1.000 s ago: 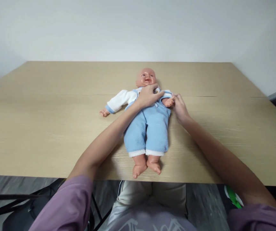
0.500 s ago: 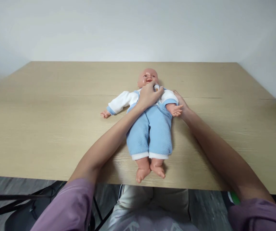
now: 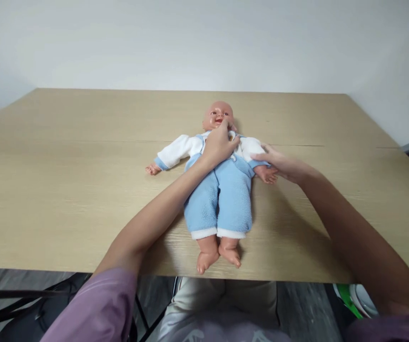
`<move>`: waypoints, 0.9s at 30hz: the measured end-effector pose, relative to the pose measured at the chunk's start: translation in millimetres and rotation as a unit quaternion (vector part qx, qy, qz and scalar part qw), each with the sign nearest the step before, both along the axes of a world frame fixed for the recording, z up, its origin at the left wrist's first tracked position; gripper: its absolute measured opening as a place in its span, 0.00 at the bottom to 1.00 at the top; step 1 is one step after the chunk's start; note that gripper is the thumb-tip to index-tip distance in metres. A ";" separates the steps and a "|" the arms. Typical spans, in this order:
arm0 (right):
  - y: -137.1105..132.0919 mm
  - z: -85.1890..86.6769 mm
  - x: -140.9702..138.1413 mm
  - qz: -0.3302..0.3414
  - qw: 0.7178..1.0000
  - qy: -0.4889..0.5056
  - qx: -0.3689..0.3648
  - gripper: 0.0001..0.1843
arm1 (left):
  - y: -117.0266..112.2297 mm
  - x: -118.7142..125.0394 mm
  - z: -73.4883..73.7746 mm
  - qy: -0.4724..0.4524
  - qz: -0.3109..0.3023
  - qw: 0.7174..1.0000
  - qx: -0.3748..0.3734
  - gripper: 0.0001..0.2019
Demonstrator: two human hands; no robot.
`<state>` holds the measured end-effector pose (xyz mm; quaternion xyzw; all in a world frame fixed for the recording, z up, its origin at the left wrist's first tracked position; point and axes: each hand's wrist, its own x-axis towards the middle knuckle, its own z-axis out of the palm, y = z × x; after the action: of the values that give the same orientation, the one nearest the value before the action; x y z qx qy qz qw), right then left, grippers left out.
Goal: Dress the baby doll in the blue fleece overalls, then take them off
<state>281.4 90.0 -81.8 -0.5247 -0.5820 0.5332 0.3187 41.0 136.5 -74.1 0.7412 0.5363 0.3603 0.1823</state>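
Note:
A baby doll (image 3: 235, 190) lies on its back, its bald head toward the wall and bare feet toward me. It wears a white top with blue cuffs and light-blue fleecy overalls trimmed in white. My left hand (image 3: 219, 145) is closed at the doll's chest and collar, just under the chin, hiding part of the front. At the cuff of the doll's arm on my right side, my right hand (image 3: 277, 162) grips the sleeve (image 3: 252, 147), thumb on top. Its other fingers are partly hidden. The doll's other arm stretches out to the left, untouched.
The light wooden table (image 3: 83, 190) reaches back to a pale wall (image 3: 190, 42). Below its front edge, a black chair or bag (image 3: 22, 313) is at lower left. A green and white object (image 3: 357, 299) is at lower right.
My right hand has come from behind the doll's sleeve to its cuff. The sleeve now reaches further down the doll's arm, which is straighter and further right. My left hand stays at the chest.

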 end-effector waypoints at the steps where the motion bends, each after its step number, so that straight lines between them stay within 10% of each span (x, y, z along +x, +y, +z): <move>1: -4.2 0.1 10.9 -0.007 1.000 -0.008 -0.001 0.36 | -0.5 0.4 0.6 0.007 -0.003 1.000 -0.004 0.11; 13: -19.9 -42.9 71.0 -0.132 0.940 -0.215 0.228 0.28 | -3.3 -1.0 -1.6 0.037 -0.011 0.999 0.018 0.09; 21: -35.9 -26.6 58.1 -0.107 0.823 -0.350 0.433 0.22 | -18.6 -31.6 12.5 -0.004 0.028 0.993 0.112 0.16; 27: -57.6 -26.2 -1.2 -0.074 0.947 -0.088 0.300 0.23 | -55.4 -91.7 -15.3 -0.100 0.042 0.992 0.064 0.15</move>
<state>280.2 32.4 -108.0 -0.4913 -0.7003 0.2608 0.4475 -50.7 81.1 -89.4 0.6881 0.5221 0.4737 0.1721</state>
